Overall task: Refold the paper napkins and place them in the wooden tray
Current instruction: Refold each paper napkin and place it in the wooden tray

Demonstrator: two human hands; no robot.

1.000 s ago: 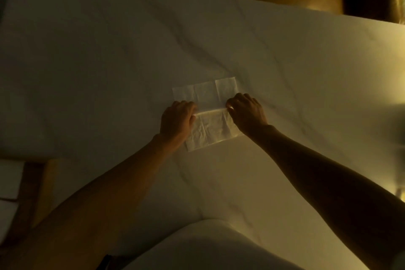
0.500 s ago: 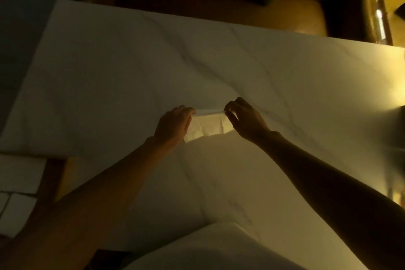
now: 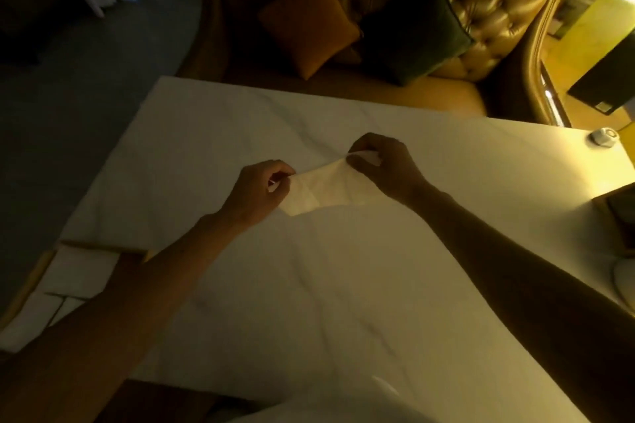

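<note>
A: Napkin (image 3: 321, 191) sits mid-worktop, pinched at both ends. Left hand (image 3: 259, 191) clamps its nine o'clock end, right hand (image 3: 385, 166) clamps the two o'clock end. Both grips closed on paper, thumb against fingers.

B: Flat or lifted?

A: Top edge looks lifted and pulled taut between the hands; the lower flap hangs toward six o'clock and seems to touch the worktop (image 3: 343, 285). Can't tell for sure, light's bad.

B: Fold count?

A: Creases visible, looks like at least one fold in. Shape is a rough strip, not the final square. I judge it mid-fold.

B: Tray?

A: Wooden tray (image 3: 25, 288) at eight o'clock of the frame, at the worktop's left edge, partly under the left forearm. White folded napkins (image 3: 77, 271) already in it, a few pieces, count unclear. So some of the task looks done.

B: What's left?

A: Finish this one, carry it to eight o'clock, drop it in. No other loose napkins on the worktop that I can see. Dark box-like thing at three o'clock edge, contents not readable, so more may be waiting there.

B: Progress call?

A: Late-ish, my guess. This could be the last one, not confirmable.
</note>
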